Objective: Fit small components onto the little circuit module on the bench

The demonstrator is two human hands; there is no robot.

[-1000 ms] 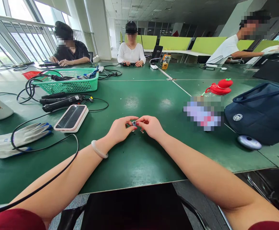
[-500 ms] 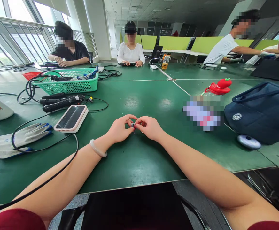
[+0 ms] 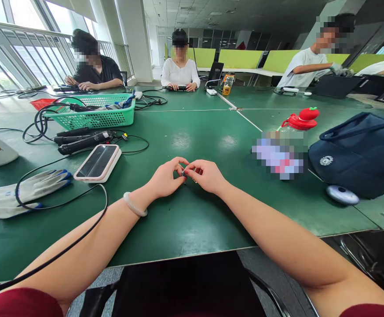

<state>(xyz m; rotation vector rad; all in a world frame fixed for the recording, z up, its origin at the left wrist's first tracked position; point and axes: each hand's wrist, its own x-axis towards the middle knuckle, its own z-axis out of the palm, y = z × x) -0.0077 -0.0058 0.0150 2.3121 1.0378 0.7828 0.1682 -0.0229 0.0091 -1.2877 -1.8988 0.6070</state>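
Note:
Over the green table (image 3: 185,229), my two hands meet at a tiny dark grey piece (image 3: 183,173), too small for me to tell its kind. My left hand (image 3: 166,177) pinches it between thumb and fingers. From the other side my right hand (image 3: 205,175) is closed, thumb and forefinger pressed at the same piece. Fingers cover most of it. To the left of my left hand lies a phone in a pale pink case (image 3: 98,163). White and blue work gloves (image 3: 23,193) lie farther left, with a black cable (image 3: 107,207) looping over them and my left forearm.
A green basket (image 3: 112,119) with cables and gloves stands at the left, behind black handheld devices (image 3: 86,141). On the right are a red-capped bottle (image 3: 299,122), a navy bag (image 3: 360,154) and a white oval object (image 3: 342,195). Several people sit or stand around the table.
My fingers have shifted very slightly around the small piece; both hands stay in place. At the far right, a gloved co-worker has straightened up and drawn their arms back, with a dark box-like object nearer them.

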